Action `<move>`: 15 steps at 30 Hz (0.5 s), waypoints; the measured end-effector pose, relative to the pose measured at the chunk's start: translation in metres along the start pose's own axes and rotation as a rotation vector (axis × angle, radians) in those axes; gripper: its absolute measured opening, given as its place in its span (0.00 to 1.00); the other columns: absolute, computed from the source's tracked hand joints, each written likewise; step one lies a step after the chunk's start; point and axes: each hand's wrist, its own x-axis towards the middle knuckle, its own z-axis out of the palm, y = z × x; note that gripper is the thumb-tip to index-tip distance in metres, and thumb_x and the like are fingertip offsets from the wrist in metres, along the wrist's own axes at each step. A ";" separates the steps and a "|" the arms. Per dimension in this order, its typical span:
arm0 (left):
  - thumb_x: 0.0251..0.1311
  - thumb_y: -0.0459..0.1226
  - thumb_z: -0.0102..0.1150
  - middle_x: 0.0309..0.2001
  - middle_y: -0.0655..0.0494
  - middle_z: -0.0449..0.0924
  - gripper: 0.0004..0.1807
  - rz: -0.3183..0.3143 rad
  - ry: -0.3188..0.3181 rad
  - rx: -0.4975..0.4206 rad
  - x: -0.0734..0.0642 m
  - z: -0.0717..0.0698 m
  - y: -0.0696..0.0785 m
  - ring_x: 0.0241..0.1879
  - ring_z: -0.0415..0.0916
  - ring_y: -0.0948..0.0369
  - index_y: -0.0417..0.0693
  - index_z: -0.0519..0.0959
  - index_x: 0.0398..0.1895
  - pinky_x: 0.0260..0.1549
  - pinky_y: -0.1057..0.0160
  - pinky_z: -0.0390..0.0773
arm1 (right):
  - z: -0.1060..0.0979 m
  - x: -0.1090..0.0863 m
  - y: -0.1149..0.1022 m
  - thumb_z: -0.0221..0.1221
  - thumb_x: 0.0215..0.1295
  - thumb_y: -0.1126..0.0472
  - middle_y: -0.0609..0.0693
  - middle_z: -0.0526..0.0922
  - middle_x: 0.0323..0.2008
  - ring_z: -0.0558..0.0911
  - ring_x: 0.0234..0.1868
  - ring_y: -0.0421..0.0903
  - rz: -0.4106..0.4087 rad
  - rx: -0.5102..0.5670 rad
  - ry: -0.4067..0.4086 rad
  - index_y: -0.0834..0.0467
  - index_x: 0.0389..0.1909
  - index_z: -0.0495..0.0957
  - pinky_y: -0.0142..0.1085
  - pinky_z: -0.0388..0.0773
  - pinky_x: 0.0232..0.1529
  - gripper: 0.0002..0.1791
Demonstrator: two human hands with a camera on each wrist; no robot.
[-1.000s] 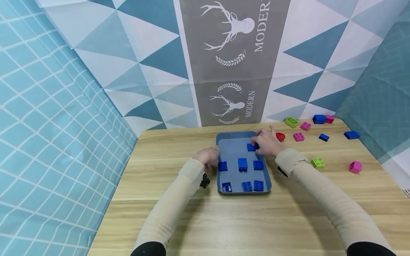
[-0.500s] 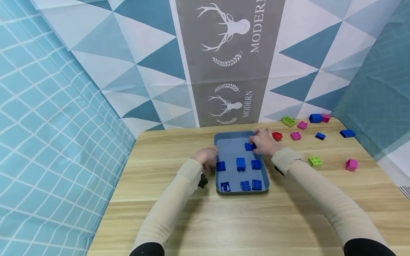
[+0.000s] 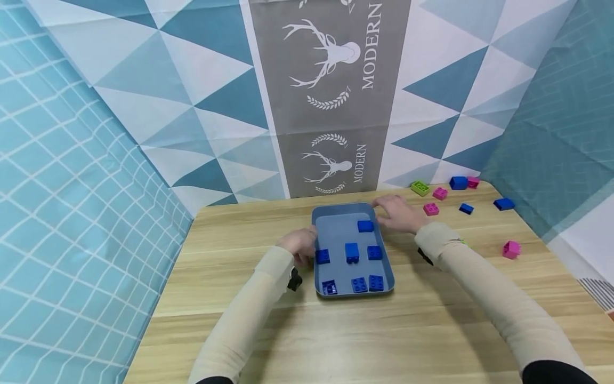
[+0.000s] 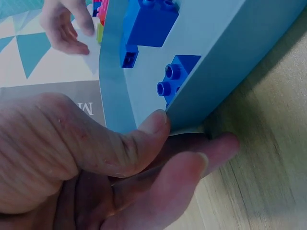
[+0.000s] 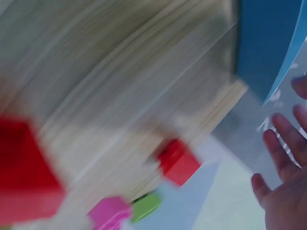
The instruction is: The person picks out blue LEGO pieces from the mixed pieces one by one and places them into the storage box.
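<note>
A blue-grey tray lies on the wooden table with several blue toy bricks inside. My left hand grips its left rim; the left wrist view shows the thumb at the rim and fingers below, outside the wall. A flat blue brick sits near the tray's far right corner. Beside that corner is my right hand, fingers spread and holding nothing, also seen in the right wrist view. A taller blue brick occupies the tray's middle, and a studded blue brick lies along the left wall.
To the right of the tray are scattered loose bricks: pink, green and blue. Red bricks show in the right wrist view, hidden behind my hand from the head. A patterned cloth backdrop rises behind the table.
My right hand has let go of the flat blue brick in the tray's far right corner and moved right, off the tray. The left hand keeps its hold on the rim.
</note>
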 end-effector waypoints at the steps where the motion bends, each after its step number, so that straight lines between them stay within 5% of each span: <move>1: 0.68 0.24 0.54 0.37 0.41 0.84 0.41 0.006 0.004 0.000 0.000 0.000 0.000 0.33 0.87 0.52 0.40 0.48 0.79 0.35 0.54 0.90 | -0.004 -0.003 0.006 0.63 0.66 0.63 0.64 0.83 0.54 0.79 0.58 0.64 -0.007 0.003 0.028 0.66 0.56 0.78 0.64 0.69 0.65 0.19; 7: 0.66 0.23 0.54 0.40 0.40 0.85 0.42 0.024 0.004 0.004 0.000 -0.003 0.000 0.34 0.88 0.50 0.38 0.47 0.80 0.37 0.53 0.90 | -0.033 -0.028 0.047 0.61 0.67 0.65 0.67 0.81 0.55 0.77 0.59 0.66 0.068 -0.083 0.071 0.68 0.57 0.76 0.65 0.70 0.64 0.19; 15: 0.64 0.22 0.55 0.42 0.40 0.83 0.39 0.005 0.010 -0.035 -0.001 0.002 0.000 0.36 0.87 0.48 0.39 0.53 0.76 0.33 0.54 0.89 | -0.049 -0.069 0.101 0.60 0.67 0.60 0.72 0.74 0.60 0.69 0.63 0.73 0.273 -0.234 -0.067 0.71 0.61 0.71 0.74 0.64 0.64 0.26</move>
